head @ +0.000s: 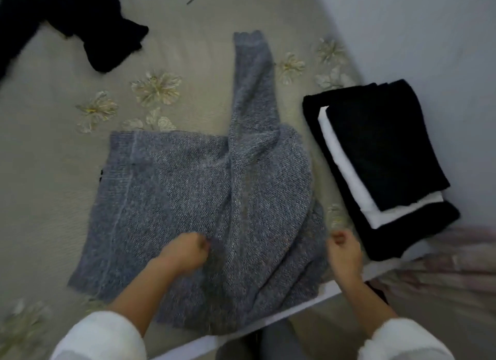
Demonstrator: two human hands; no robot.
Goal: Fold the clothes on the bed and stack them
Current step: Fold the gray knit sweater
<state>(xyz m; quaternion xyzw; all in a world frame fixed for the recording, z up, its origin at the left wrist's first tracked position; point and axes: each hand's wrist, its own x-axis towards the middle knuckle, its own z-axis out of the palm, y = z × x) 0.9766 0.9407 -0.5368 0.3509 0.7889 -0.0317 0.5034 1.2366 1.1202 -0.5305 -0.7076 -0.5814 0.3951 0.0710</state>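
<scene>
A grey knitted sweater [171, 198] lies flat on the bed near its front edge, with one sleeve stretched away from me. My left hand [185, 252] pinches the knit near the garment's lower middle. My right hand [343, 249] has curled fingers at the sweater's right edge and seems to pinch the fabric there; blur hides the contact. A stack of folded clothes [381, 158], black with a white piece between, sits to the right. An unfolded black garment [67, 24] lies at the far left.
The bed [53, 158] has a pale cover printed with flowers. Its white front edge [295, 314] runs diagonally below the sweater. A light wall [429, 37] stands on the right. Striped pinkish fabric [442, 265] hangs at the lower right.
</scene>
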